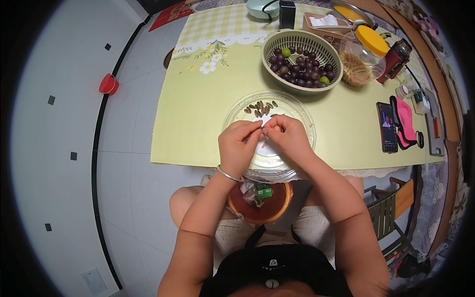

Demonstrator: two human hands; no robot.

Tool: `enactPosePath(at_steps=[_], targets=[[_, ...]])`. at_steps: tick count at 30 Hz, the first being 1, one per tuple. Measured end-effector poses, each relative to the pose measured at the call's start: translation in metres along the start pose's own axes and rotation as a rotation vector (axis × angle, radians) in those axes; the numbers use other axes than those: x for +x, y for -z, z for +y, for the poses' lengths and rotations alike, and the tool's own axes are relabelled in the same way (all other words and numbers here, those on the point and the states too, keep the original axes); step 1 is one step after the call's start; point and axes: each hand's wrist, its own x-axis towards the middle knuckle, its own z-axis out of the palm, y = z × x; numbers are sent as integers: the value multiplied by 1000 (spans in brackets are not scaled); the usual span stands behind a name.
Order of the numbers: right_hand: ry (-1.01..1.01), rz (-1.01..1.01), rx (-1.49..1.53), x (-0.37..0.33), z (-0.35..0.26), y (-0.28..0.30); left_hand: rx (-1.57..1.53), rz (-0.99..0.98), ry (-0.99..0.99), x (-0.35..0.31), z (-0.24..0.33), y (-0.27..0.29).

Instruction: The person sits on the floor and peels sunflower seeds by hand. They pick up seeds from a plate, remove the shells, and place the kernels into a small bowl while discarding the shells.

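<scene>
Both hands, left hand [239,143] and right hand [288,136], pinch small seed [262,129] over clear dish [237,111] at surface near edge; fingertips closed. Risk: seed slips, drops past edge.

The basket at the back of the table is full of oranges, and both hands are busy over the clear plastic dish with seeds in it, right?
Not quite. The basket holds small dark purple fruits with a couple of green ones, not oranges. The rest stands: in the head view the left hand and right hand meet over the clear dish, which has seeds in it.
</scene>
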Motion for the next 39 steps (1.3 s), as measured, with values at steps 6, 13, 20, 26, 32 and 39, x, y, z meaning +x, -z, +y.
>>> enactPosePath(at_steps=[6, 13, 20, 26, 32, 39], targets=[[-190, 35, 223, -3, 0, -4, 350, 63, -311, -5, 2, -5], [-17, 93, 63, -8, 9, -13, 404, 26, -331, -10, 4, -6], [16, 45, 112, -6, 7, -12, 332, 31, -279, -11, 9, -4], [-201, -83, 370, -4, -4, -1, -291, -79, 301, -6, 8, 6], [-144, -70, 303, -5, -4, 0, -703, -127, 651, 1, -2, 10], [-211, -87, 600, 3, 1, 11, -624, -115, 564, 3, -5, 10]])
